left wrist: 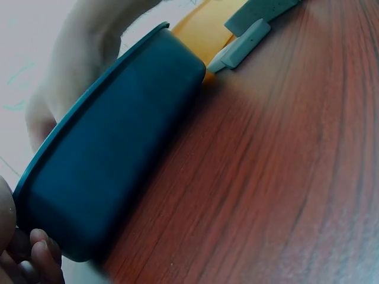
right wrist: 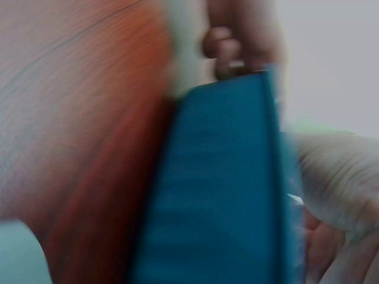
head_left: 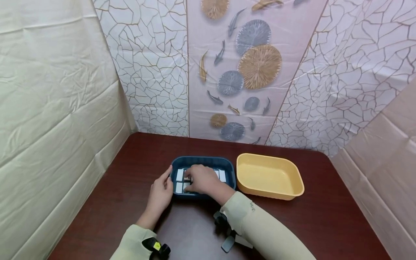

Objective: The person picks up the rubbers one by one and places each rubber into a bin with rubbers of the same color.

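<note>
A dark blue plastic bin [head_left: 203,159] stands on the table with white rectangular pieces [head_left: 179,187] laid in rows on its floor. My right hand [head_left: 203,179] reaches down into it, thumb and forefinger bent over the pieces at the left part. Whether anything is pinched between them is hidden. At the bin's left end, my left hand [head_left: 161,191] touches the outer wall with its fingertips. The left wrist view shows those fingers [left wrist: 44,254] at the low corner of the bin wall [left wrist: 118,142]. The right wrist view is blurred.
A yellow bin [head_left: 269,175] stands close to the right of the blue one, with nothing visible inside. The dark red wooden table [head_left: 325,216] runs back to patterned cloth. Straps with small devices [head_left: 157,247] sit on both sleeved wrists.
</note>
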Action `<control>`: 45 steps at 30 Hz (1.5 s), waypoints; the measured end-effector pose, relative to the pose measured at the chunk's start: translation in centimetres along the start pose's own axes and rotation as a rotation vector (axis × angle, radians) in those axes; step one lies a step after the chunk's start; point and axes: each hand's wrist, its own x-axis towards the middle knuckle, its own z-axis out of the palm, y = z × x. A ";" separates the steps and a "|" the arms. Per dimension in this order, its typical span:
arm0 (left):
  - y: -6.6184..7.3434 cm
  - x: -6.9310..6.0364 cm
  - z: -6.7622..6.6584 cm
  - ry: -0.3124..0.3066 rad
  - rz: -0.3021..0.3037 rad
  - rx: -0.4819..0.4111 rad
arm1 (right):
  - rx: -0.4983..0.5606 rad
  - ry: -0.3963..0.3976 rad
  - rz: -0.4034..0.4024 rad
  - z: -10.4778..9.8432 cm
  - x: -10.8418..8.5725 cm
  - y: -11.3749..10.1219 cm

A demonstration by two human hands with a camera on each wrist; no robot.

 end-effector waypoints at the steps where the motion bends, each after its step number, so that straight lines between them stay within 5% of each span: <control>1: 0.1 0.0 0.1 -0.003 0.001 -0.004 | 0.016 0.055 0.003 -0.8 -0.7 0.3; 6: 0.6 0.0 0.5 -0.008 0.003 0.001 | 0.098 0.337 0.005 -5.0 -6.2 3.0; 9: 0.7 -0.2 0.4 -0.002 0.001 0.008 | 0.112 0.417 0.020 -6.3 -10.1 4.8; 13: 0.5 -0.3 0.2 0.003 -0.001 -0.001 | 0.137 0.407 0.070 -5.7 -14.9 6.7; 17: 0.2 -0.2 -0.3 0.011 -0.004 0.006 | 0.142 0.295 0.097 -3.3 -17.4 7.7; 26: 0.1 0.0 -0.4 0.006 -0.025 0.034 | 0.128 0.092 0.022 0.5 -16.5 5.3; 37: 0.5 0.0 0.4 0.004 -0.007 0.030 | -0.036 0.012 0.184 1.0 -14.9 3.1; 45: 0.6 -0.2 0.1 -0.013 -0.036 0.033 | -0.066 0.047 0.155 1.4 -14.4 3.4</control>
